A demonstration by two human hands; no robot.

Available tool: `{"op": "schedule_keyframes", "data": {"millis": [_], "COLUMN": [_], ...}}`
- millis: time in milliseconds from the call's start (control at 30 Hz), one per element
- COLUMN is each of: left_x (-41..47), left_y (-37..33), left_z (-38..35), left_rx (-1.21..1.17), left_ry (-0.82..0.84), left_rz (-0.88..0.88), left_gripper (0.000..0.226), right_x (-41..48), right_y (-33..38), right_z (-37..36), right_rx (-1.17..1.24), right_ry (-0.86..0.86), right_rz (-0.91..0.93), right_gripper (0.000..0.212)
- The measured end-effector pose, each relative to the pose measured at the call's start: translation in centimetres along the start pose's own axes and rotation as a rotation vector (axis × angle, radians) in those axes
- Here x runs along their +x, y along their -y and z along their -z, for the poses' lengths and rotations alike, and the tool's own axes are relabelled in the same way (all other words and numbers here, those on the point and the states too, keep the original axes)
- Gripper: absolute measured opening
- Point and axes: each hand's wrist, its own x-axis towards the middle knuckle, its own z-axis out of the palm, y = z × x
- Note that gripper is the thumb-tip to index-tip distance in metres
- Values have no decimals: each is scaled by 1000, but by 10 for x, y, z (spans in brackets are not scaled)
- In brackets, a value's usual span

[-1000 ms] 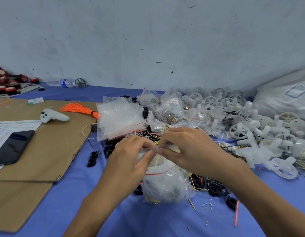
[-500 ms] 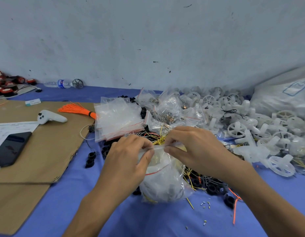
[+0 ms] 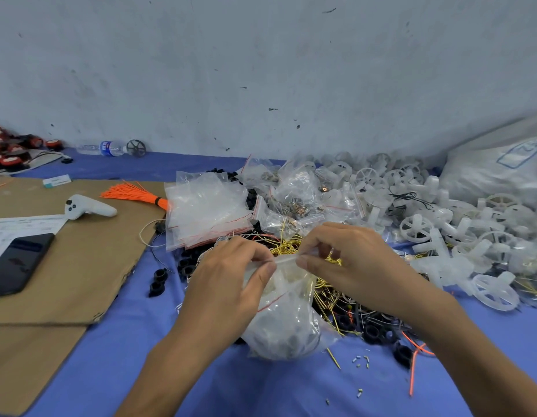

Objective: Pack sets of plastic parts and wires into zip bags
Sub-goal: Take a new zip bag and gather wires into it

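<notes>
Hands: I count two, both over the middle of the blue cloth (image 3: 261, 386), close together with a short gap between the thumbs.
Left hand (image 3: 228, 281): it pinches the top strip of the zip bag (image 3: 285, 326) between the thumb and the curled fingers, at the left end.
Right hand (image 3: 348, 260): it pinches the same strip at the right end, thumb in front, fingers curled behind.
Zip bag: one bag is held; it hangs under the two hands and its bottom rests on the cloth. I see white plastic parts, something dark and thin wire inside. How many pieces, I cannot tell.
Empty bags (image 3: 207, 212): one flat stack behind the left hand, too many to count.
Filled small bags (image 3: 294, 200): several in a heap behind the hands.
Yellow wires (image 3: 288, 245): one tangle just behind the held strip; it goes on under the right wrist.
White wheels (image 3: 441, 230): one big pile on the right, far too many to count.
Black rings (image 3: 159, 281): two lie apart on the left; many more lie beside the bag.
Orange wires (image 3: 132, 194): one tied bundle on the cardboard (image 3: 81, 266).
Cardboard: I count two sheets, one over the other.
Controller (image 3: 87, 206): one, white, on the cardboard.
Phone (image 3: 17, 263): one, dark screen up, at the left edge.
Bottle (image 3: 102, 148): one, lying by the wall.
Sack (image 3: 501, 170): one, white, at the far right.
</notes>
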Motion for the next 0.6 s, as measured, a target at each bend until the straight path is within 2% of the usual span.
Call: {"op": "schedule_keyframes", "data": {"millis": [267, 400, 600], "left_x": [0, -3, -9], "left_y": [-6, -7, 1], "left_z": [-4, -6, 2], "left_rx": [-34, -64, -29], "left_ry": [16, -7, 9], "left_rz": [-35, -26, -24], "left_gripper": [15, 11, 8], "right_x": [-3, -10, -24], "right_y": [2, -4, -14], "right_z": [-5, -4, -3], "right_rx": [73, 189, 196], "right_ry": [-28, -71, -126], "right_rz": [12, -17, 12], "right_gripper": [9, 6, 10]}}
